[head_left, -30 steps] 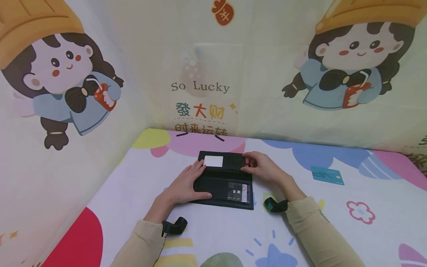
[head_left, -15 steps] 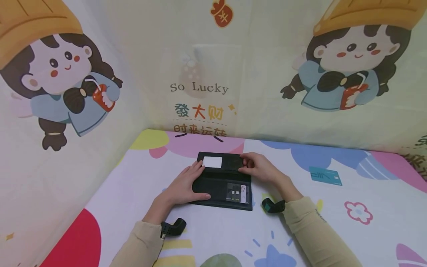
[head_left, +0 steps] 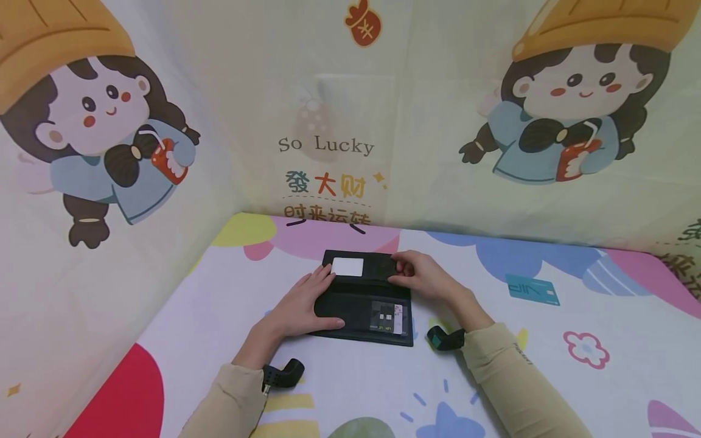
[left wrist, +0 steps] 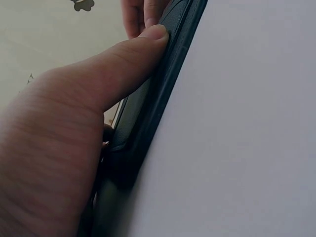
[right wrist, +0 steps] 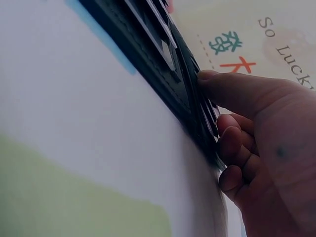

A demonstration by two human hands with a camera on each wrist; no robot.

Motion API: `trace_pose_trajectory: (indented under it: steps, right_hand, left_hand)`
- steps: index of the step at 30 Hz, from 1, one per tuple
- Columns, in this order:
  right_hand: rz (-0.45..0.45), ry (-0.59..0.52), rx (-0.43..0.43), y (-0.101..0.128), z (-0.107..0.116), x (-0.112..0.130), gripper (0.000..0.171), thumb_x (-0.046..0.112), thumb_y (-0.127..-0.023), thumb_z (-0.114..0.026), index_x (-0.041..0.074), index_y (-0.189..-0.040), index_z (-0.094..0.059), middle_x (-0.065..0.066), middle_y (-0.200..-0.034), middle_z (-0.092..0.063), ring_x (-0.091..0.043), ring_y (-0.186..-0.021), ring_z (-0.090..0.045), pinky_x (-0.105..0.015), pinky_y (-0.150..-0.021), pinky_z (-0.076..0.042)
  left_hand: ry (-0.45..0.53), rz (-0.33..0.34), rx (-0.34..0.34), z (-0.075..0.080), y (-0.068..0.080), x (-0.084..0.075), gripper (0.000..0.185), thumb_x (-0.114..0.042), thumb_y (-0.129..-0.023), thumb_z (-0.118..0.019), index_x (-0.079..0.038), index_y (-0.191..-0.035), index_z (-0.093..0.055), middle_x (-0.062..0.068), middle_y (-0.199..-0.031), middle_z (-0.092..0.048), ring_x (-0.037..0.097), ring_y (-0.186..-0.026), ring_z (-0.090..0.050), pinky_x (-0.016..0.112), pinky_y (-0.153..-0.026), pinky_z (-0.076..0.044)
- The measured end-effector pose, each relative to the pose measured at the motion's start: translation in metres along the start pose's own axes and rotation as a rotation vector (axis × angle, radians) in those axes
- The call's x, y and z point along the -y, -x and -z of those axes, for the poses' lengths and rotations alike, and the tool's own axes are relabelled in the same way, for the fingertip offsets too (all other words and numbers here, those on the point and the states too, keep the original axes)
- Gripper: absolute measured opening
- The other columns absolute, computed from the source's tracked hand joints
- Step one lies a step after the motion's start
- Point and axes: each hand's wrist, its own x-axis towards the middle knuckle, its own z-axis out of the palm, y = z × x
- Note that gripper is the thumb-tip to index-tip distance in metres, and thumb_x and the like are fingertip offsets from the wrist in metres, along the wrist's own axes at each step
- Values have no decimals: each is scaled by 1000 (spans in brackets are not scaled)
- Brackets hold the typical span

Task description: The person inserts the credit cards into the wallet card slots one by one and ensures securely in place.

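An open black wallet (head_left: 350, 310) lies on the table, its two halves spread away from me. Its upper half carries a white card (head_left: 347, 267); a clear pocket with a dark and white card (head_left: 388, 317) is on the lower half. My left hand (head_left: 298, 307) rests across the wallet's left side, fingers straight over the upper half and thumb on the lower half. With curled fingers, my right hand (head_left: 424, 275) pinches the upper half's right edge. Up close in the right wrist view, the thumb (right wrist: 210, 76) presses on that edge and the other fingers are bent beside it.
A teal bank card (head_left: 532, 289) lies on the table to the right of the wallet. The table is covered by a white cloth (head_left: 350, 377) with colourful prints, and a cream printed sheet (head_left: 427, 146) stands behind it. Each wrist wears a black camera.
Both hands keep their places on the wallet. The whole head view has shifted slightly, with the table things a little farther left and lower.
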Motion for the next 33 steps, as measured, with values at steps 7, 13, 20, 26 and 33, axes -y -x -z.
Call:
trace_pose_trajectory:
  steps: [7,13,20,26,33]
  right_hand:
    - [-14,-5,1,0,-2,2,44,13,-90,-77,-9,-124,-61,-2,-89,-57,-16,-75,-51,-33,-71,-47]
    - [-19,6,3,0,-1,4,45,14,-90,-77,-8,-125,-61,-2,-90,-57,-16,-75,-51,-33,-71,-47]
    - [-22,14,5,-1,-1,4,44,15,-90,-78,-8,-124,-61,-2,-89,-57,-17,-76,-51,-33,-72,-46]
    - [-22,20,13,-2,0,5,43,15,-90,-78,-7,-122,-62,-2,-88,-56,-17,-76,-50,-33,-70,-45]
    - [-16,24,17,-2,0,4,40,15,-90,-78,-6,-120,-62,-2,-86,-55,-18,-76,-50,-33,-69,-44]
  left_hand:
    - [-4,-3,5,1,1,0,106,-59,-80,-76,-3,-157,-32,9,-167,-16,25,-154,-10,46,-123,-7]
    - [-2,-1,6,1,2,0,105,-59,-80,-76,-3,-158,-32,9,-167,-16,25,-154,-10,46,-123,-7]
    - [1,1,5,1,1,0,105,-59,-80,-76,-4,-158,-31,9,-167,-16,24,-154,-9,46,-123,-7]
    - [4,-3,6,1,0,0,106,-60,-80,-75,-4,-158,-31,9,-168,-15,24,-154,-9,46,-123,-6]
    - [5,-6,6,0,0,0,106,-60,-80,-76,-4,-158,-31,9,-168,-15,24,-154,-9,46,-123,-7]
